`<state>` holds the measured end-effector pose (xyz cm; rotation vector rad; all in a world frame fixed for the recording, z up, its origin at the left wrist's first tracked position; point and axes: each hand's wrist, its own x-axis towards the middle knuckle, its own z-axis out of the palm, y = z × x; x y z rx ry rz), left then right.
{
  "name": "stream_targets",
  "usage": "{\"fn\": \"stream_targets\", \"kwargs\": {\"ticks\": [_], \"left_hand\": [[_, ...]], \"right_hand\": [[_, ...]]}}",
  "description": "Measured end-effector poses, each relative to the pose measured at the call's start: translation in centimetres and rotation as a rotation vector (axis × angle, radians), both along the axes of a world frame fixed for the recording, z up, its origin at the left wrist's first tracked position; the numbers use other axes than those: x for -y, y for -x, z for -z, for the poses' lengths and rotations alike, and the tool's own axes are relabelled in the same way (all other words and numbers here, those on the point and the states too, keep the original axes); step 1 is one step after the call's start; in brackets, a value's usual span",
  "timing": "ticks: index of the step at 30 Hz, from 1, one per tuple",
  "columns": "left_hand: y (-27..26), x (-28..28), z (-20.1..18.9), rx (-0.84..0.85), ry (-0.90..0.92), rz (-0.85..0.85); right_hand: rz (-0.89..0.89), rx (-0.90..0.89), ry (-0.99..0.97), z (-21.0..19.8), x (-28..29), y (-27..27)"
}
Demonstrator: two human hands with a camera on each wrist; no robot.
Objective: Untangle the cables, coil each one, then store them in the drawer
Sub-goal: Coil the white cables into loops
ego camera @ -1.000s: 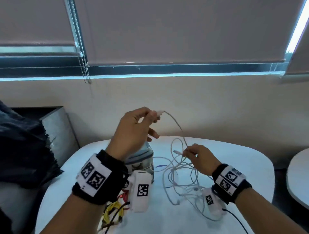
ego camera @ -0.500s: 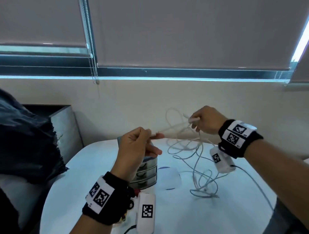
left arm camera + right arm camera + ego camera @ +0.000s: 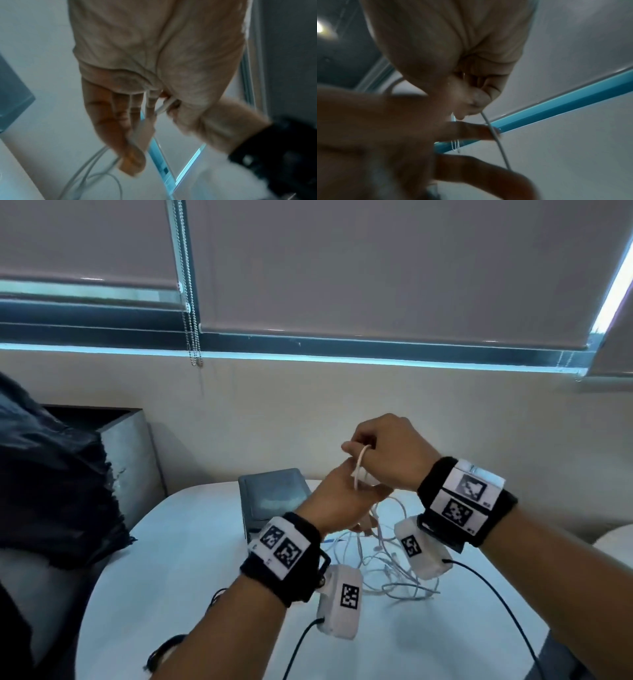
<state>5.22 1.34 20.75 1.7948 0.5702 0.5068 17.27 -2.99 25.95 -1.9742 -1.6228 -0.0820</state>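
Far left there's a dark crumpled cloth point(image 3: 51, 491) over something grey, then the white tabletop point(image 3: 178, 542) with a small grey drawer unit point(image 3: 270, 498) standing on it, drawers facing away so I can't see what's inside. The left hand point(image 3: 337, 501) sits right in front of it, fingers mostly straight, with the white cable point(image 3: 359, 470) looped around them. Just above and touching, the right hand point(image 3: 390, 451) has its grip pinched on that same cable. The rest of the white cables point(image 3: 394, 577) lie tangled on the tabletop below the hands.
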Motion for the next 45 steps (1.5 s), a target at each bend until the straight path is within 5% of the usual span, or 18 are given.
{"fn": "stream_targets", "kwargs": {"ticks": [2, 5, 9, 14, 16, 18, 21, 25, 29, 33, 38, 42, 45], "left_hand": [[-1.2, -0.3, 0.1, 0.001, -0.018, -0.042], [-1.3, -1.3, 0.1, 0.189, 0.222, -0.107], [-0.7, -3.0, -1.0, 0.295, 0.175, -0.138], [-0.3, -4.4, -4.4, 0.363, 0.04, -0.11], [0.2, -5.2, -7.4, 0.467, 0.044, -0.18], [1.3, -5.9, -11.0, 0.613, 0.085, -0.248], [2.9, -6.4, -15.0, 0.747, 0.034, -0.286], [3.3, -6.6, -15.3, 0.688, -0.074, -0.312], [2.2, -6.2, -13.7, 0.596, -0.021, -0.268], [1.0, -3.9, -14.2, 0.571, -0.023, -0.125], [1.6, -1.1, -17.2, 0.624, -0.177, -0.026], [1.9, -0.7, -14.7, 0.305, -0.217, -0.106], [3.1, -1.7, -9.3, 0.05, -0.174, -0.14]], "right_hand": [[-0.038, -0.073, -0.085, 0.0, 0.5, 0.2], [0.036, -0.128, -0.144, 1.1, 0.7, -1.6], [-0.102, -0.727, 0.124, 4.8, 1.7, -1.8], [-0.043, -0.338, 0.262, 12.6, 0.5, -0.5], [0.029, -0.312, 0.353, 15.4, 0.3, -0.8], [0.078, -0.374, 0.458, 17.7, 0.6, -1.9], [0.314, -0.757, 0.304, 19.9, 0.9, -4.8], [0.421, -1.068, 0.182, 18.7, 1.2, -8.4], [0.459, -0.626, 0.127, 14.4, 1.1, -9.8], [0.026, -0.605, -0.197, 6.9, 1.2, -4.8], [-0.294, -0.718, -0.123, 1.3, -0.1, 1.3], [-0.449, -1.043, -0.183, 1.2, 0.6, 2.6], [-0.265, -1.115, -0.277, 3.3, 1.3, 1.2]]}}
